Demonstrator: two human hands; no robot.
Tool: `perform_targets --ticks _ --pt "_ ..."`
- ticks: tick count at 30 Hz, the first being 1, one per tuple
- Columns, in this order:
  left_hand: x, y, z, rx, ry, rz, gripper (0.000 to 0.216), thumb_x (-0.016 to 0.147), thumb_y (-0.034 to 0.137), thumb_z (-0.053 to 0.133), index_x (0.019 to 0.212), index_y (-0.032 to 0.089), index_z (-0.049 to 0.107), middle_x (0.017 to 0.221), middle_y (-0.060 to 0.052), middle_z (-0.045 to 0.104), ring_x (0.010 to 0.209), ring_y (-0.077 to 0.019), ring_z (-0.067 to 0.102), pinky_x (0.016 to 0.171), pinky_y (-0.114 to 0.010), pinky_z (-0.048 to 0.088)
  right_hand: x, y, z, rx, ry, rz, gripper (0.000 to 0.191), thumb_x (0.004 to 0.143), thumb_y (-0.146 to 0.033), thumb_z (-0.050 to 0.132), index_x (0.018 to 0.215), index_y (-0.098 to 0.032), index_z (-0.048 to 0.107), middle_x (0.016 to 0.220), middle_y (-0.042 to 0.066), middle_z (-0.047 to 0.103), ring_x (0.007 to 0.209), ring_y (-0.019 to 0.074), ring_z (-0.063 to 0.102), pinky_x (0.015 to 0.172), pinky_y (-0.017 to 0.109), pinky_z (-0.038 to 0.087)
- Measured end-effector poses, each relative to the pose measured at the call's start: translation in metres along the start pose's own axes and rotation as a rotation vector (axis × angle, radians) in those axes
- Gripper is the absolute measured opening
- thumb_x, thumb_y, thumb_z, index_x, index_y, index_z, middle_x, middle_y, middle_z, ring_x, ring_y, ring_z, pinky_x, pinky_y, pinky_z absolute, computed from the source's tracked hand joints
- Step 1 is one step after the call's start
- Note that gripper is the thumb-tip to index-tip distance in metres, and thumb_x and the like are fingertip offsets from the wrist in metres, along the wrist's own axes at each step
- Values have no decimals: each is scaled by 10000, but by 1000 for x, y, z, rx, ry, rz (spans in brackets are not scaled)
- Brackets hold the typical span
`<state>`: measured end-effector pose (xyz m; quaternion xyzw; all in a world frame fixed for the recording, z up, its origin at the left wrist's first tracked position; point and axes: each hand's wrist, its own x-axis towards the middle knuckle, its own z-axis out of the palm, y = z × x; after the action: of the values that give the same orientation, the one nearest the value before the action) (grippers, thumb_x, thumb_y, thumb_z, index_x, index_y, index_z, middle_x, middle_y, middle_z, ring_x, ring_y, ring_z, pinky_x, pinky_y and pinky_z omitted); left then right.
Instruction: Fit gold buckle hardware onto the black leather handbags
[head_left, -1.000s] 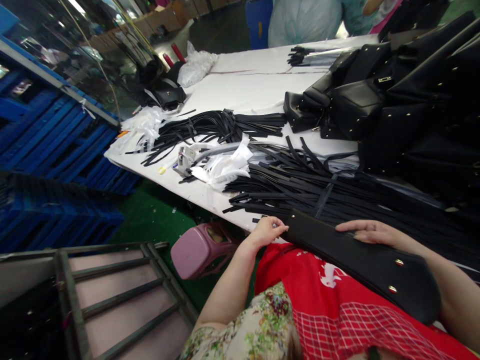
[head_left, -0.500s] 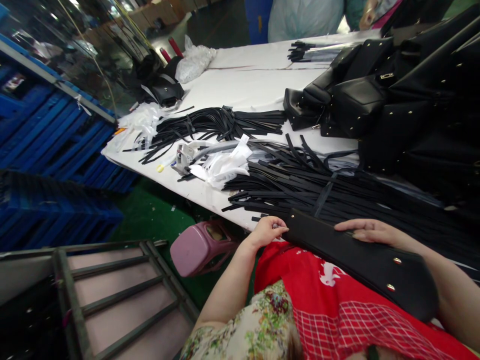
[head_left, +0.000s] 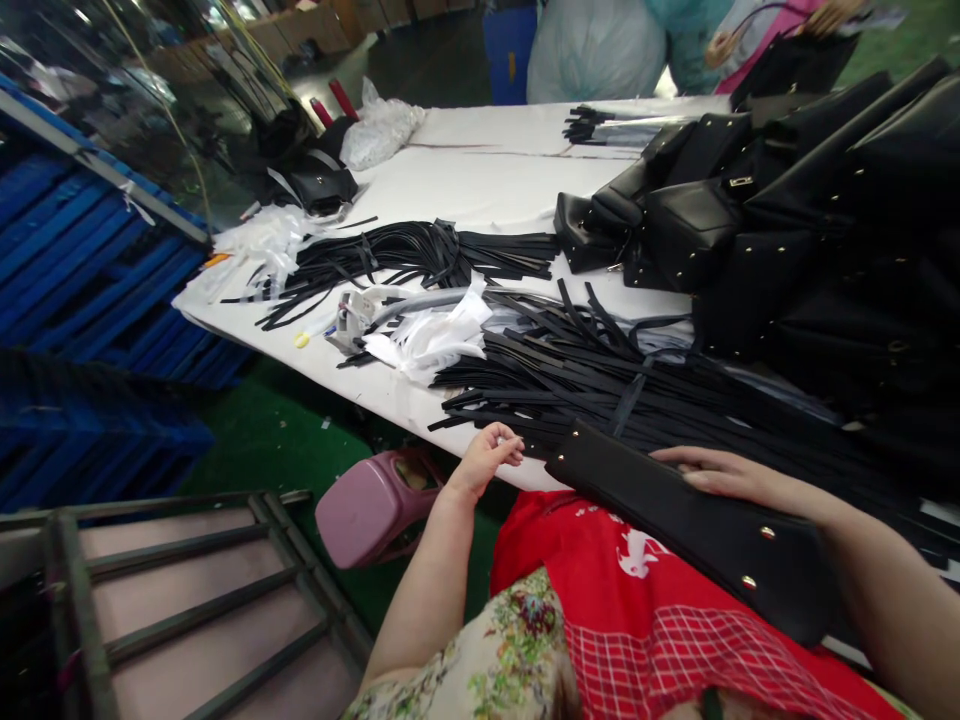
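Observation:
A long black bag [head_left: 675, 525] with gold studs lies slanted across my red apron [head_left: 555, 540], at the table's front edge. My right hand [head_left: 731, 480] holds it along its upper edge, fingers reaching over the side. Off the bag's left end, my left hand [head_left: 489, 462] is closed in a pinch, apart from the bag. Whatever sits between those fingertips is too small to make out. Just beyond both hands, a tied bundle of black straps [head_left: 570, 370] covers the near part of the white table [head_left: 360, 385].
Black studded bags [head_left: 690, 220] are heaped at the right. White wrapping [head_left: 442, 335] and a second strap bundle [head_left: 420, 245] lie further left. A pink stool [head_left: 367, 515] stands below the table edge, near a slatted frame [head_left: 195, 590]. Another person's hand [head_left: 720, 48] shows at the back.
My left hand has moved left, away from the bag's end, still pinched. My right hand stays on the bag. The whole view has shifted slightly.

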<state>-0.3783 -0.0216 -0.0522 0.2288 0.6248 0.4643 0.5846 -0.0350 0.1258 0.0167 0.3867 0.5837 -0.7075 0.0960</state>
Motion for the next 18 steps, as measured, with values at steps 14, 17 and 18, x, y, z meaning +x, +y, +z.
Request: perform_targets --ticks 14,17,18 --pt "8 -2 16 -35 -2 19 323 718 370 674 904 108 644 600 32 558 475 -72 487 491 -210 382 3 15 12 -1036 348 143 725 667 -547 650 1254 -128 573 1187 191 636 1006 351 639 873 437 490" --pt "11 -11 16 -56 42 10 336 705 364 669 933 118 650 644 24 567 503 -70 488 488 -201 368 10 45 -36 -997 414 234 754 634 -449 672 1281 -79 556 1256 225 591 1099 383 595 949 466 459" --pt "12 -15 15 -58 60 8 341 702 367 667 939 122 649 645 26 561 512 -71 486 487 -198 362 10 53 -53 -971 430 252 757 634 -414 668 1297 -70 545 1288 229 572 1153 387 565 989 467 436"
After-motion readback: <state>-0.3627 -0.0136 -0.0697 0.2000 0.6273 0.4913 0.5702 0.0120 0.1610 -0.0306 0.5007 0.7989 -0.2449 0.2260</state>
